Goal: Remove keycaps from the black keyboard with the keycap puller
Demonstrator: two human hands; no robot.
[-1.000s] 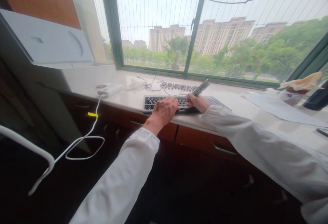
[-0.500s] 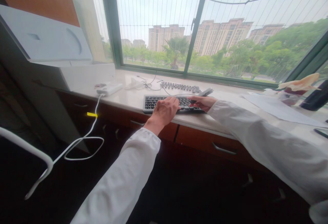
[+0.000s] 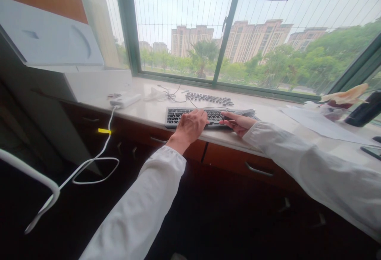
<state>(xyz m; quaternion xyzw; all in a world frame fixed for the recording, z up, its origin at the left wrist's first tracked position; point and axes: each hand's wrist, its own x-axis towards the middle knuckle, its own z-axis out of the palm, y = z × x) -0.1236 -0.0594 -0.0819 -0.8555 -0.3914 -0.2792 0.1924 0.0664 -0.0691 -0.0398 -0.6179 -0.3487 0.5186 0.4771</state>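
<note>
A black keyboard (image 3: 172,118) lies along the front edge of the white counter, with gaps among its keys near the front row. My left hand (image 3: 192,125) rests over its middle, fingers curled down and pressed together. What they pinch, if anything, is hidden. On the right end of the keyboard, my right hand (image 3: 240,123) is closed around a slim dark grey tool (image 3: 249,112) whose far end sticks out past the hand to the right. Its exact kind does not show. Behind the keyboard, several loose dark keycaps (image 3: 210,99) are laid out in rows.
A thin dark cable (image 3: 171,96) runs behind the keyboard. To the left are a white power strip (image 3: 126,100) with a hanging cord and an open white box (image 3: 98,85). Paper (image 3: 318,123) and a dark bottle-like object (image 3: 363,109) sit at right. The window stands behind.
My right hand has tipped the slim tool lower, so its far end now lies nearly level. The left hand stays at the keyboard's middle. The view has shifted slightly.
</note>
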